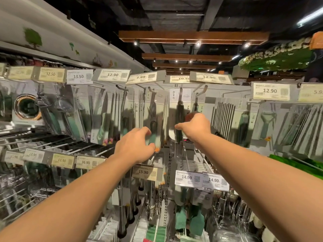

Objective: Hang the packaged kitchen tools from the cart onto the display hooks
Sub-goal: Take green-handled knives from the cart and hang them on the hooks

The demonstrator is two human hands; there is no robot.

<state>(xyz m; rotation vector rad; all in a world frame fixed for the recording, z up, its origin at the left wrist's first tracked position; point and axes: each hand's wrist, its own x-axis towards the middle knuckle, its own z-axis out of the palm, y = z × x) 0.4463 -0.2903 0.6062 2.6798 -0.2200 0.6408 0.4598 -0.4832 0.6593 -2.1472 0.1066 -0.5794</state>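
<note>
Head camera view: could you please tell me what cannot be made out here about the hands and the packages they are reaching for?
- Cart: outside the head view, so what remains to hang is unknown.
- Right hand: its fingers are hidden behind the hand's back; its grip on the dark-handled package cannot be confirmed.
- Left hand: fingers curl round the green-handled package; the tool inside is blurred.
- Small print on the price tags: too small.

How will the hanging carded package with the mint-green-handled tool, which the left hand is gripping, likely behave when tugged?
The package hangs from a hook, so it probably swings freely. Its flat card backing likely bends under the left hand. Clear plastic may feel slippery.
</note>
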